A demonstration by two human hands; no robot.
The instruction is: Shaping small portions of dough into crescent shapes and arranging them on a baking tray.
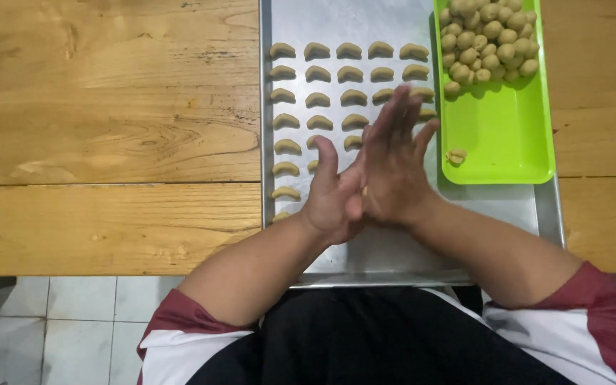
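Steel tray (pixel 393 242) under me; my left hand (pixel 333 196) and right hand (pixel 393 164) press flat together, fingers straight; anything between them is hidden.

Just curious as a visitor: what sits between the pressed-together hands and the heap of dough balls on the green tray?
In the head view, mostly bare green tray, with one lone dough piece near its lower left.

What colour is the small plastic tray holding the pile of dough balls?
Bright lime green; the small plastic tray shows clearly in the head view, resting on the metal baking sheet.
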